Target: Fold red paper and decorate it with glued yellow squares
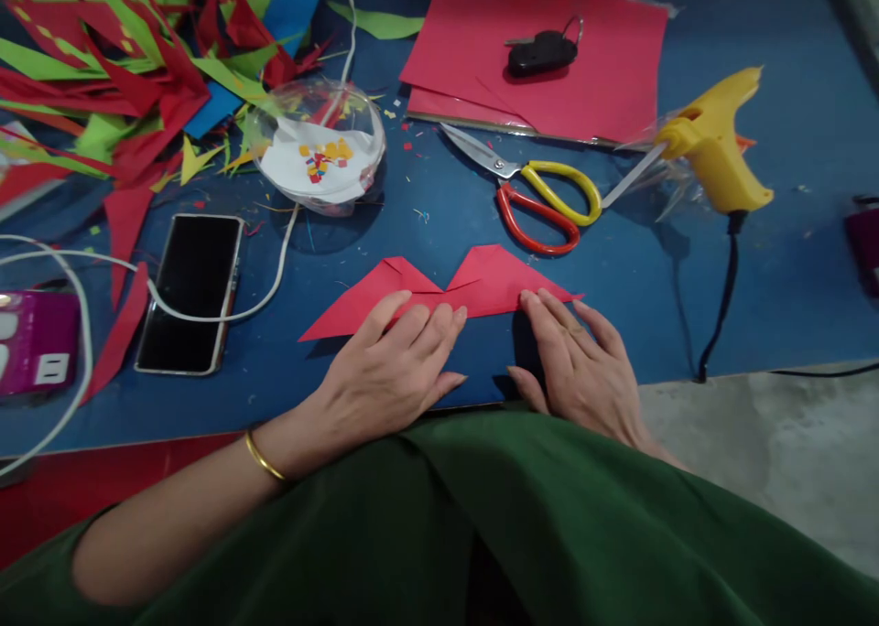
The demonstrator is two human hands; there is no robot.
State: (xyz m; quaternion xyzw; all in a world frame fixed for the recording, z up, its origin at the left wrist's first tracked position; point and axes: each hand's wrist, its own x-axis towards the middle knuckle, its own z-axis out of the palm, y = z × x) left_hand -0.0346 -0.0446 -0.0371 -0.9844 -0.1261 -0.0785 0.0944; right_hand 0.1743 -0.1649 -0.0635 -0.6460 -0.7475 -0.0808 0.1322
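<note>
A folded sheet of red paper point(491, 283) lies on the blue table near its front edge, with two raised peaks and a notch between them. My left hand point(395, 361) rests with outstretched fingers on the paper's lower edge, left of the middle. Toward the right end, my right hand point(577, 361) presses its fingertips on the same edge, thumb apart. Both hands lie flat and grip nothing. Just beyond the paper is a pair of scissors point(512, 170) with one yellow and one red handle, touched by neither hand.
Red sheets point(453, 36) carry a black key point(542, 54) at the back. A yellow glue gun point(721, 141) stands at right, its cord hanging over the edge. Left are a phone point(196, 287), white cable point(281, 269), clear bowl point(374, 164), paper scraps point(144, 77) and a purple device point(48, 347).
</note>
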